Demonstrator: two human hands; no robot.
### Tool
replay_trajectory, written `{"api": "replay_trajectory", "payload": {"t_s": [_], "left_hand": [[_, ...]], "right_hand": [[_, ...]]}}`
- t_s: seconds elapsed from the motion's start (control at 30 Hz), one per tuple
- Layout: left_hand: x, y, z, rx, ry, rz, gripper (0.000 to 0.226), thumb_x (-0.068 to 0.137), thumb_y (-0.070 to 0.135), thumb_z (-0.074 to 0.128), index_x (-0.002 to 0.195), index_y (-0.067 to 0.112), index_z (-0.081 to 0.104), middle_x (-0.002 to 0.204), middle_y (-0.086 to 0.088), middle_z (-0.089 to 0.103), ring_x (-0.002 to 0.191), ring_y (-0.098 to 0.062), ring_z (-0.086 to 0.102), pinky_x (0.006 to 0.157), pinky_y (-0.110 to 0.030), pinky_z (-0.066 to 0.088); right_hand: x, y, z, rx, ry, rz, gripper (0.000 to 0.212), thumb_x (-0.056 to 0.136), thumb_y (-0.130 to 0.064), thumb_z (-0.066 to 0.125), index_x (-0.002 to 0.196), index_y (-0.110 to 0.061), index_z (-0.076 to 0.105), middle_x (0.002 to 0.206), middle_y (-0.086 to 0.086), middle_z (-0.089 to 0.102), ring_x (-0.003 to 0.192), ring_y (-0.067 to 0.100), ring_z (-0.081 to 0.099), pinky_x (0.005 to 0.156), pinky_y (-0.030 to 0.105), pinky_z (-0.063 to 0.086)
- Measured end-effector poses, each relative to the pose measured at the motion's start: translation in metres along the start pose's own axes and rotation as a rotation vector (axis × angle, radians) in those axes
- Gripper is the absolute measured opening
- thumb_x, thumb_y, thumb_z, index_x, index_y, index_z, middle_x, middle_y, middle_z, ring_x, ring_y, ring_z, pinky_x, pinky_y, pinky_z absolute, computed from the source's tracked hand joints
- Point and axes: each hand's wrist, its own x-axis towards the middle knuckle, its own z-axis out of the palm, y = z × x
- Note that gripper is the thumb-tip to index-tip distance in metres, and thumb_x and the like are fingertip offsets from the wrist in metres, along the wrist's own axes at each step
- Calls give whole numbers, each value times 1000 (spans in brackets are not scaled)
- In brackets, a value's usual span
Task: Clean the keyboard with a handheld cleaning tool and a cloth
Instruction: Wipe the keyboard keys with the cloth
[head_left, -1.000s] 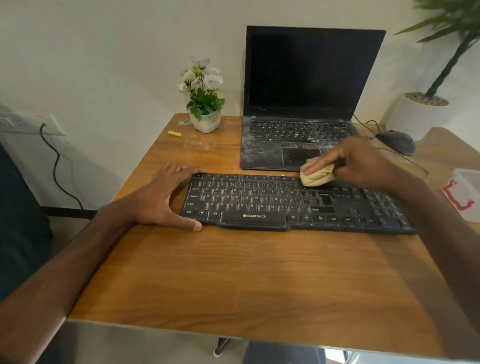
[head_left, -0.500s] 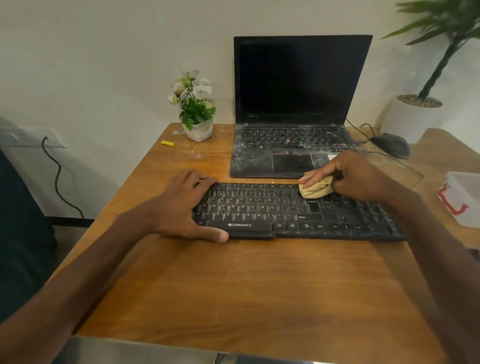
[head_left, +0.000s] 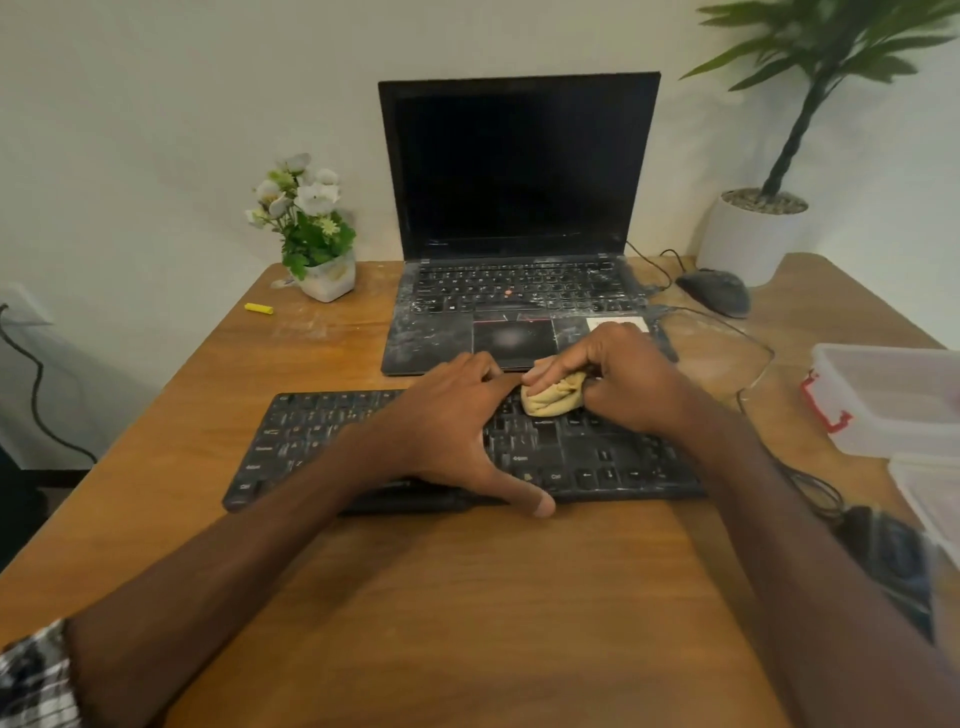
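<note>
The cloth (head_left: 553, 399) looked soft and light, a tan wad that would squash under pressure, best taken by bunching it in the fingertips; it sat on the upper key rows of the keyboard (head_left: 322, 441), right of centre; the keyboard, black, flat and streaked with pale dust, seemed light enough to skid on the wooden table (head_left: 467, 623), so pinning it from above suited; the right hand (head_left: 623, 379) gripped the wad with curled fingers; the left hand (head_left: 447, 431) lay spread over the keys, thumb at the front edge; a dusty laptop (head_left: 519, 208) stood just behind.
</note>
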Motion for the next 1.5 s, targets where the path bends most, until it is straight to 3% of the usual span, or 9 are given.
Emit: {"api": "replay_trajectory", "payload": {"t_s": [0.37,0.87,1.07,1.13,1.2,1.27,1.33,1.4,1.5], "left_hand": [[-3,-3,7,-59,57,-15,134,54,107,54,162,32,28,127,14,40,112,-8,39,96,-32,45],[-4,-9,13,-76,113,14,130,55,105,55,154,22,41,125,11,41,107,-9,37,96,-34,45],[-3,-9,15,-80,134,27,132,56,104,55,156,19,40,125,9,42,107,-10,38,93,-31,43],[-3,-10,15,-80,130,23,132,55,105,55,156,21,39,124,10,42,108,-10,39,92,-31,43],[-2,-10,16,-77,124,23,132,54,105,55,155,22,40,122,10,42,107,-11,40,92,-33,45],[-2,-9,16,-76,114,20,133,55,105,55,158,24,34,124,8,43,108,-12,41,93,-35,46],[-1,-10,16,-85,105,24,134,56,104,56,163,28,25,126,7,42,108,-12,40,92,-34,44],[0,-10,17,-99,119,35,131,56,104,55,163,35,25,123,9,41,107,-11,39,88,-31,42],[0,-11,18,-106,128,45,128,55,104,55,161,36,31,122,11,40,107,-10,39,87,-29,39]], "right_hand": [[-2,3,-6,46,-28,25,48,73,22,65,99,-14,82,106,-3,78,105,-2,69,90,15,55],[-2,21,-49,-122,-197,91,52,78,23,62,103,-17,81,107,-9,77,108,4,70,92,40,60],[-1,17,-71,-320,-231,98,49,78,16,70,90,-30,80,96,-13,78,101,3,72,74,25,60],[7,6,-62,-283,-186,42,49,78,18,67,94,-27,81,97,-11,78,92,-1,72,62,11,52],[13,-3,-46,-229,-173,-7,50,77,20,63,102,-20,81,103,-9,78,92,-3,70,62,9,51],[15,-2,-31,-209,-204,-22,54,76,21,63,104,-21,81,108,-9,77,102,1,71,74,12,55],[12,6,-28,-180,-207,9,54,76,22,64,102,-23,81,107,-11,77,106,2,70,84,24,60],[5,13,-36,-167,-198,51,52,76,22,65,100,-22,81,105,-12,77,105,0,70,88,37,61],[-7,26,-53,-154,-188,101,52,78,23,66,97,-24,80,106,-6,78,106,1,70,90,43,61]]}}
